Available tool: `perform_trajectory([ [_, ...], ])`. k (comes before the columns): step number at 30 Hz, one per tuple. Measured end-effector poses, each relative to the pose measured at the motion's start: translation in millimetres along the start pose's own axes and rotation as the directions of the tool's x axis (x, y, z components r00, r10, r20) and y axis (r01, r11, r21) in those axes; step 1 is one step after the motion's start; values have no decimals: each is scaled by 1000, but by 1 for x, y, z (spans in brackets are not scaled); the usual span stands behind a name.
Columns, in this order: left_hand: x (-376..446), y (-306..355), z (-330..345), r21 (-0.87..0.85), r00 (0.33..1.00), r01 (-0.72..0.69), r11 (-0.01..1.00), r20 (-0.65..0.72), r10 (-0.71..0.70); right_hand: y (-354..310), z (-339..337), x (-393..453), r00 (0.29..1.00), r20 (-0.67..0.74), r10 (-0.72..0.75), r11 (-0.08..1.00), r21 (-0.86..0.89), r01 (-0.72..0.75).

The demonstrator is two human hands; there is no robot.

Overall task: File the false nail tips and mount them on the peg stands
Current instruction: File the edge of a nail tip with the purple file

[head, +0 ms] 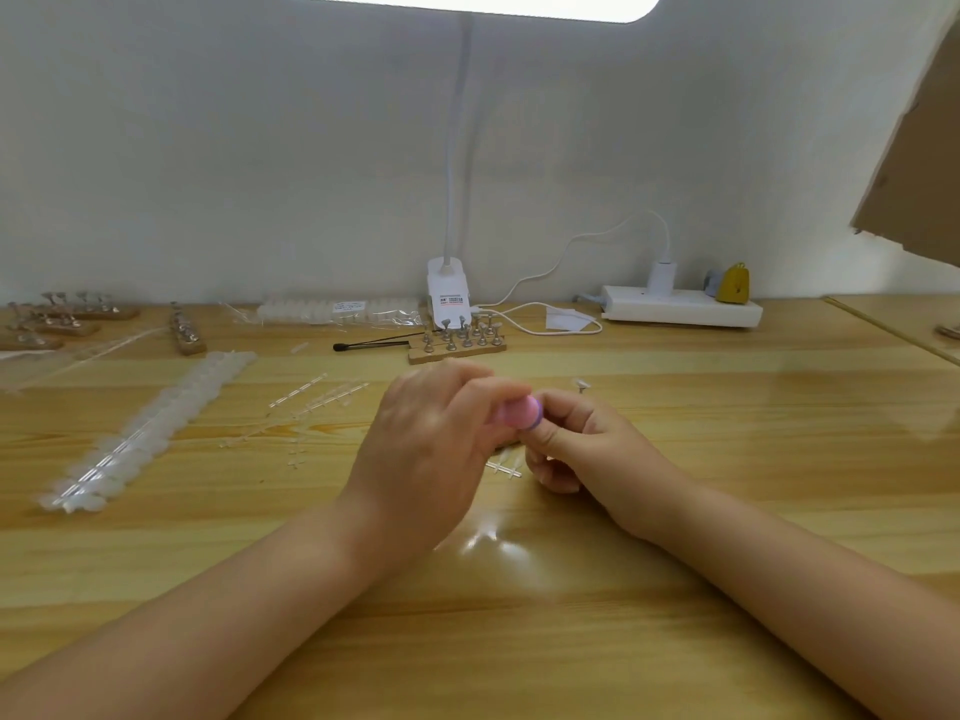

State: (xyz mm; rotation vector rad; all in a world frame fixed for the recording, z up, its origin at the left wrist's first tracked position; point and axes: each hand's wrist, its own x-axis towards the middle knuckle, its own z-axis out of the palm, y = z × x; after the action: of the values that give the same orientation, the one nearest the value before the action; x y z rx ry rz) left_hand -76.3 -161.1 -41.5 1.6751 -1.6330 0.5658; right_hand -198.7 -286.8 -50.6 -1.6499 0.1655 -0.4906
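My left hand (431, 444) and right hand (582, 444) meet above the middle of the wooden table (519, 615). Between them is a blurred pink nail file with a purple edge (519, 410). My right thumb and forefinger pinch the file. My left fingertips are bunched against it, pinching a false nail tip that the fingers hide. A wooden peg stand (457, 344) with several metal pegs sits just behind the hands. One loose peg (581, 385) stands to the right of it. A long strip of clear nail tips (150, 428) lies on the left.
Bare plastic sprues (317, 397) lie left of the hands, and one lies under them (504, 467). More peg stands (78, 314) and a pack of tips (337, 310) are along the back. Black tweezers (371, 346), a lamp base (448, 293), a power strip (680, 306) and cardboard (919, 148) are nearby.
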Motion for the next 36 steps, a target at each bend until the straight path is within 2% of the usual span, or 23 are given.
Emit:
perform_trajectory([
  [2,-1,-8,-2,67,999,30,997,7,-31,-3,-2,0,999,40,29,999,18,-30],
  [5,-1,-14,-7,60,994,61,996,-91,-55,-6,-6,1,993,89,75,996,47,-79],
  [8,0,-3,-5,52,979,-141,989,-140,147,-6,-7,1,988,130,88,992,80,-99],
  [10,0,-2,-3,116,970,-199,973,-117,212,-7,-8,1,981,175,86,993,65,-99],
  [14,-1,-15,-4,189,984,-41,981,-161,72,-6,-11,2,974,197,114,989,69,-130],
  [17,-1,-8,-6,79,973,-130,988,-180,143,-4,-12,2,979,170,110,986,104,-128],
  [19,-1,-2,-4,92,960,-214,972,-162,227,-4,-12,1,978,183,98,988,103,-118],
  [24,-1,-18,-8,202,980,-96,975,-151,128,-6,-13,2,974,194,121,986,87,-139],
  [29,-1,-5,-3,122,943,-269,955,-165,287,-5,-12,1,980,169,101,989,93,-118],
  [33,-2,-19,-6,185,983,-115,976,-117,138,-5,-14,2,979,165,117,981,132,-139],
  [34,-2,-21,-8,176,982,-106,979,-133,131,-5,-14,2,979,169,114,982,128,-137],
  [36,-1,-14,-9,134,965,-186,973,-161,206,-5,-13,2,978,179,105,986,108,-126],
])
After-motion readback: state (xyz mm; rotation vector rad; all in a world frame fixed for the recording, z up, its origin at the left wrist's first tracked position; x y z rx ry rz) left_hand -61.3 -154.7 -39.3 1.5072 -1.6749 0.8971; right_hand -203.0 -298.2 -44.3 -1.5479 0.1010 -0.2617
